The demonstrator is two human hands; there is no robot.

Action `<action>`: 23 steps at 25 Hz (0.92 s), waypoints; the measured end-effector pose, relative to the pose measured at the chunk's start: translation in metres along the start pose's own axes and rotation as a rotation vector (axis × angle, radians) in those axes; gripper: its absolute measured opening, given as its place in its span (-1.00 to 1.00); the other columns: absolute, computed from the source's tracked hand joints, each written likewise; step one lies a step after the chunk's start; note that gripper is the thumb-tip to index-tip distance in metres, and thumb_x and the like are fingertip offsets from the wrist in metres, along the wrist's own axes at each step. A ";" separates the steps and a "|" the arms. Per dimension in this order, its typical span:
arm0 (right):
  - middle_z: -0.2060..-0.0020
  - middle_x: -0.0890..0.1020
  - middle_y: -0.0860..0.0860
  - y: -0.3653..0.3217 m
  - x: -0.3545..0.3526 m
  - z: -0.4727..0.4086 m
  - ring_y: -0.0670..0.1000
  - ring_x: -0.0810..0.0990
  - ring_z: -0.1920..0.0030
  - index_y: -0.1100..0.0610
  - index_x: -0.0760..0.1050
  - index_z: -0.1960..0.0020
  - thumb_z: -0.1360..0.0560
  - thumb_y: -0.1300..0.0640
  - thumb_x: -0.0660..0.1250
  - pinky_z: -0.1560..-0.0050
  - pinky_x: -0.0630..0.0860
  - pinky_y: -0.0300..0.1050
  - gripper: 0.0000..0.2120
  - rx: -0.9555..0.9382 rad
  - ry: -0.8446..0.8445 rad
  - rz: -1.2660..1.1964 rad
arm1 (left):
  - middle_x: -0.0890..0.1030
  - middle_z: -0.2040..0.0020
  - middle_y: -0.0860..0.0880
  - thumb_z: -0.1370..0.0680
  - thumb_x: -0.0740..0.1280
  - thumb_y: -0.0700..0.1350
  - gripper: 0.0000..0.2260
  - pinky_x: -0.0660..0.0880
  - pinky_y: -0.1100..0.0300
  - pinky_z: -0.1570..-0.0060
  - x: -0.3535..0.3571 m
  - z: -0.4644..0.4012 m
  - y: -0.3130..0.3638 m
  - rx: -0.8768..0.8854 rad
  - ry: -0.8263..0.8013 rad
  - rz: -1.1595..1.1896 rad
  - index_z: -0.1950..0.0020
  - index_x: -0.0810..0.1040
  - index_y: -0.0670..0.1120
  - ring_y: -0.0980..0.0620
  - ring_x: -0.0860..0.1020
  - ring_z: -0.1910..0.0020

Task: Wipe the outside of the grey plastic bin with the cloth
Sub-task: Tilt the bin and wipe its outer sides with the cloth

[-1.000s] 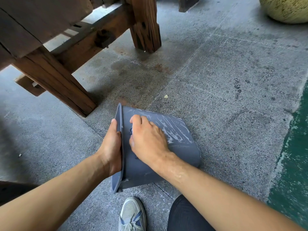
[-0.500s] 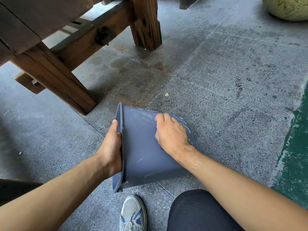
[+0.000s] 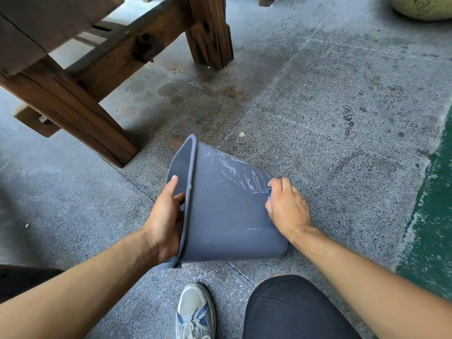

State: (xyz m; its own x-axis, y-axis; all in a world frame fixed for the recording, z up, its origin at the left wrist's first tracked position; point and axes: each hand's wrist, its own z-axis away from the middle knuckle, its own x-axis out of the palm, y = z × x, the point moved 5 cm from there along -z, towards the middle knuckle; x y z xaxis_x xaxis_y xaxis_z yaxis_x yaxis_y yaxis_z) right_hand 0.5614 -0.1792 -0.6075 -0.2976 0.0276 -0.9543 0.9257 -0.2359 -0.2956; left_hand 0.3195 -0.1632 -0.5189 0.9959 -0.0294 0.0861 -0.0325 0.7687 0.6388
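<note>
A grey bin (image 3: pixel 227 211) lies sideways on the stone floor (image 3: pixel 318 118). The left hand (image 3: pixel 165 218) grips its rim; the right hand (image 3: pixel 286 206), clutching a cloth (image 3: pixel 269 191) (barely visible), has slid to the bin's base end.

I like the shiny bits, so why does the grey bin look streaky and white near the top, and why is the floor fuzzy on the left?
In the head view, the pale streaks on the grey bin catch the daylight, probably wet wipe marks. The left edge of the floor is smeared with blur. The wooden bench looks stretched by the wide lens.
</note>
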 end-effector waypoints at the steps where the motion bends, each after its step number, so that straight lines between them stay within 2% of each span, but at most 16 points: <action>1: -0.09 0.52 0.11 0.007 0.004 0.003 0.16 0.59 -0.01 0.14 0.41 -0.25 -0.53 0.18 0.30 0.05 0.59 0.06 -0.71 0.032 -0.001 -0.018 | 0.75 -0.11 -0.23 -0.57 0.15 0.39 -0.33 0.67 -0.06 0.15 0.002 0.000 0.000 0.001 -0.004 -0.009 -0.32 0.61 -0.13 -0.21 0.75 0.03; 4: -0.11 0.52 0.13 0.025 0.013 0.010 0.19 0.59 -0.02 0.13 0.41 -0.25 -0.52 0.18 0.31 0.06 0.59 0.09 -0.69 0.114 -0.011 -0.071 | 0.74 -0.15 -0.23 -0.56 0.23 0.32 -0.41 0.69 -0.06 0.08 0.011 0.000 0.000 0.022 -0.050 -0.075 -0.21 0.71 -0.13 -0.21 0.74 0.00; 8: -0.12 0.54 0.13 0.041 0.018 0.017 0.15 0.60 -0.03 0.13 0.39 -0.25 -0.53 0.19 0.32 0.00 0.60 0.09 -0.70 0.170 -0.057 -0.090 | 0.73 -0.20 -0.15 -0.59 0.23 0.27 -0.51 0.58 -0.09 -0.21 0.014 0.000 0.001 0.067 -0.065 -0.133 -0.26 0.69 -0.04 -0.17 0.70 -0.16; 12: -0.14 0.55 0.12 0.044 0.001 0.022 0.14 0.59 -0.06 0.12 0.40 -0.26 -0.54 0.19 0.33 -0.03 0.59 0.08 -0.69 0.187 0.001 -0.135 | 0.75 -0.16 -0.12 -0.60 0.27 0.22 -0.54 0.56 -0.08 -0.25 0.015 -0.001 -0.003 0.044 -0.008 -0.157 -0.28 0.67 -0.07 -0.14 0.72 -0.11; 14: -0.11 0.58 0.10 0.024 -0.026 0.020 0.13 0.60 -0.03 0.12 0.42 -0.26 -0.51 0.20 0.37 -0.01 0.59 0.04 -0.66 0.117 0.121 -0.150 | 0.76 -0.13 -0.11 -0.62 0.26 0.21 -0.55 0.58 -0.05 -0.17 0.015 -0.001 -0.005 0.027 0.027 -0.148 -0.28 0.65 -0.09 -0.11 0.74 -0.07; 17: -0.03 0.61 0.06 -0.034 -0.069 0.024 0.12 0.60 0.02 0.09 0.46 -0.20 -0.45 0.21 0.41 0.04 0.58 0.02 -0.66 -0.091 0.274 -0.204 | 0.76 -0.13 -0.09 -0.64 0.22 0.21 -0.55 0.60 0.00 -0.03 0.018 -0.001 -0.004 0.027 0.044 -0.120 -0.29 0.64 -0.09 -0.08 0.74 -0.05; 20: 0.00 0.63 0.05 -0.090 -0.091 0.041 0.15 0.60 0.01 0.10 0.48 -0.18 -0.44 0.21 0.39 0.01 0.56 0.08 -0.68 -0.275 0.244 -0.246 | 0.77 -0.10 -0.13 -0.67 0.14 0.22 -0.51 0.59 0.00 0.04 0.023 -0.001 -0.003 -0.002 0.036 -0.078 -0.25 0.66 -0.11 -0.09 0.75 0.00; 23: 0.09 0.65 0.02 -0.113 -0.095 0.050 0.14 0.60 0.04 0.10 0.49 -0.17 -0.38 0.21 0.43 0.04 0.55 0.06 -0.64 -0.348 0.196 -0.197 | 0.77 -0.09 -0.15 -0.69 0.07 0.21 -0.48 0.57 0.01 0.05 0.026 -0.003 0.001 0.010 0.035 -0.034 -0.27 0.65 -0.11 -0.08 0.76 0.03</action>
State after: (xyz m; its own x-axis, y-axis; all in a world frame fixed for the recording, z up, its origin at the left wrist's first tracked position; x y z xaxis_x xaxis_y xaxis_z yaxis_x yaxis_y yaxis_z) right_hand 0.4733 -0.2033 -0.4808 -0.4571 0.2310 -0.8589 0.8894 0.1320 -0.4378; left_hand 0.3456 -0.1613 -0.5189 0.9988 -0.0326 0.0378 0.0003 0.7612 0.6485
